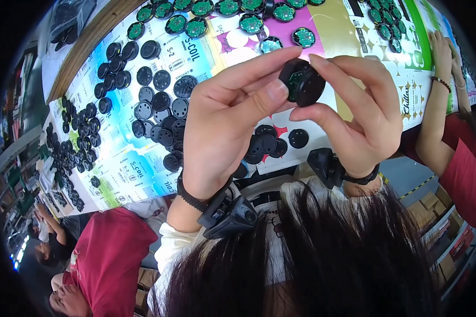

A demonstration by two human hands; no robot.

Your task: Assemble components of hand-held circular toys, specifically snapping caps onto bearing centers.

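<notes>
Above the table, my left hand pinches a round black housing with a green circuit board between thumb and fingers. Against its right side sits a round black cap, tilted, its inner side hidden. Thumb and fingertips of my right hand are at the cap's edge, gripping it. I cannot tell whether cap and housing are fully joined. Beneath my hands lie several loose black caps. Beyond them are several black housings with green boards.
Printed cardboard sheets cover the table. Black discs spread left of my left hand, with more black parts farther left. A wooden rail edges the far left. Another person's arm reaches in at right; a person in red is at lower left.
</notes>
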